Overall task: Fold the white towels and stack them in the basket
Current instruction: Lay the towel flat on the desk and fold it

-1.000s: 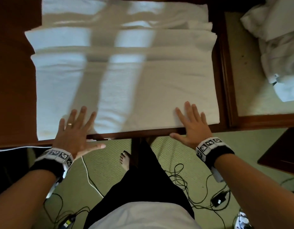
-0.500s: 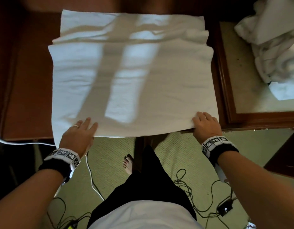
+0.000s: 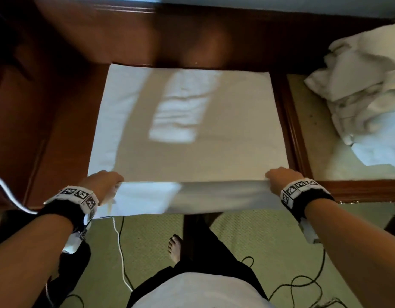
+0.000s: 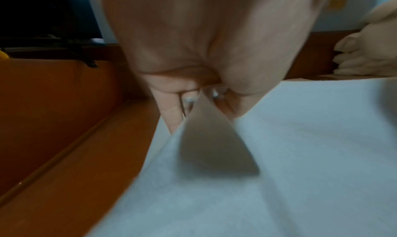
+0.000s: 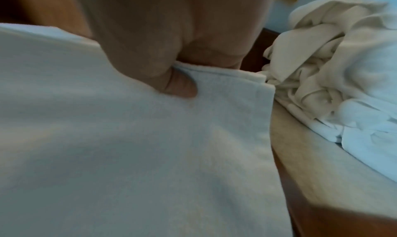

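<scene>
A dark reddish-brown wooden table (image 3: 59, 138) fills the upper half of the head view, with a raised wooden back rail (image 3: 147, 30) along its far edge. A pale wall (image 3: 281, 3) shows beyond the rail. To the right, a beige inset panel (image 3: 312, 134) sits inside a wooden frame. Below the table's near edge lies green textured carpet (image 3: 254, 241), crossed by black cables (image 3: 303, 283) and one white cable (image 3: 120, 247). A bright patch of light falls mid-table.
</scene>
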`<control>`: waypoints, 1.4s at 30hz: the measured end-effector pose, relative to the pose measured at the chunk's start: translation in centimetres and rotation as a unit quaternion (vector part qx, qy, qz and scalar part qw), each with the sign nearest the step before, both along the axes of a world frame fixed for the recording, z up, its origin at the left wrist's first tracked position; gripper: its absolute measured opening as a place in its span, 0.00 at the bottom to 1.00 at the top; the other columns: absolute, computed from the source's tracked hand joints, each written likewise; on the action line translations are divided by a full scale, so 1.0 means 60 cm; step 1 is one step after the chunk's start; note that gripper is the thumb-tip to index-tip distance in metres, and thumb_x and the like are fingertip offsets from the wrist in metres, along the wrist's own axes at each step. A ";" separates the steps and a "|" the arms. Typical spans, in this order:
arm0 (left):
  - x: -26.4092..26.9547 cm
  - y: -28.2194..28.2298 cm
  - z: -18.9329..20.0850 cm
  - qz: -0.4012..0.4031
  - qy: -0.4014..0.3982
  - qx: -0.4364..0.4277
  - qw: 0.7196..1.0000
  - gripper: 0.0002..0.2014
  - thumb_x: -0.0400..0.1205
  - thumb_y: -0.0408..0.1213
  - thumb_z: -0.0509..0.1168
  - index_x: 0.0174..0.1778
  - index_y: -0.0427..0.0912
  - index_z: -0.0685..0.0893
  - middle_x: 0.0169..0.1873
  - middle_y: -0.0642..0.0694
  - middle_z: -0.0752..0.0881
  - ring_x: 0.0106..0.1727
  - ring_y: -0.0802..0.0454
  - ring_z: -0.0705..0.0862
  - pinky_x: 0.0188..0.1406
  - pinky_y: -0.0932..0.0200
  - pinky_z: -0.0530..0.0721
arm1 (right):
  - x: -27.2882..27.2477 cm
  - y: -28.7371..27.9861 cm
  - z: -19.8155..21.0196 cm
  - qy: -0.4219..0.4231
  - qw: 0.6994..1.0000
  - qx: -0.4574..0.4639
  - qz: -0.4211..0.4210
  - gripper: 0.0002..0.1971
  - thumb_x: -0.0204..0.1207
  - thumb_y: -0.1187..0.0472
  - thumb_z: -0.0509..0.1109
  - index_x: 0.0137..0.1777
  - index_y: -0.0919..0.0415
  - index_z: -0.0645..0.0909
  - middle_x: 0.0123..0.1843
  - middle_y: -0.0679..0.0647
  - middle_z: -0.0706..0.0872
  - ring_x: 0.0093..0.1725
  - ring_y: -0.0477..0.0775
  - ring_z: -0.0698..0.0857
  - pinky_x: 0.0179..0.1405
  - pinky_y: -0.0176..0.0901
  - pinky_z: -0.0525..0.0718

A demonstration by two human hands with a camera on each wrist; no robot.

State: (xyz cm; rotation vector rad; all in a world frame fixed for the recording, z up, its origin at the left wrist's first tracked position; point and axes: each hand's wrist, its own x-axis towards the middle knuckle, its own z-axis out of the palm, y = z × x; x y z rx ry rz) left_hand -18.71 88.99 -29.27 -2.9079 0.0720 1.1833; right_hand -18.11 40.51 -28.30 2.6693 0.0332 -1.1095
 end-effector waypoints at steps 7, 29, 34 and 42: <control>0.115 0.008 0.046 0.038 -0.131 -0.003 0.991 0.11 0.82 0.29 0.63 0.44 0.52 0.74 0.46 0.41 0.87 0.41 0.43 0.81 0.44 0.53 0.82 | 0.134 -0.006 0.037 -0.110 0.993 0.031 -0.043 0.15 0.80 0.69 0.59 0.61 0.58 0.82 0.63 0.62 0.85 0.61 0.65 0.85 0.55 0.51 0.81; 0.298 -0.008 -0.045 0.031 -0.265 0.062 0.962 0.24 0.77 0.30 0.68 0.71 0.42 0.80 0.67 0.33 0.80 0.66 0.28 0.78 0.62 0.32 0.76 | 0.311 -0.020 -0.092 -0.380 0.917 0.123 -0.021 0.20 0.70 0.69 0.68 0.64 0.62 0.83 0.68 0.64 0.80 0.65 0.72 0.76 0.61 0.67 0.74; 0.177 -0.050 -0.116 -0.015 -0.219 -0.020 0.975 0.36 0.86 0.58 0.56 0.89 0.51 0.54 0.88 0.38 0.56 0.84 0.29 0.59 0.76 0.26 0.65 | 0.165 0.014 -0.148 -0.253 0.951 0.164 -0.073 0.31 0.83 0.42 0.55 0.85 0.50 0.59 0.88 0.60 0.53 0.84 0.68 0.56 0.77 0.69 0.61; 0.010 -0.052 -0.162 0.023 -0.191 -0.041 0.980 0.40 0.83 0.71 0.36 0.89 0.57 0.43 0.89 0.44 0.40 0.88 0.33 0.43 0.82 0.25 0.49 | 0.001 0.006 -0.174 -0.209 0.963 0.122 -0.117 0.37 0.81 0.31 0.39 0.87 0.44 0.40 0.88 0.55 0.35 0.87 0.62 0.38 0.84 0.68 0.48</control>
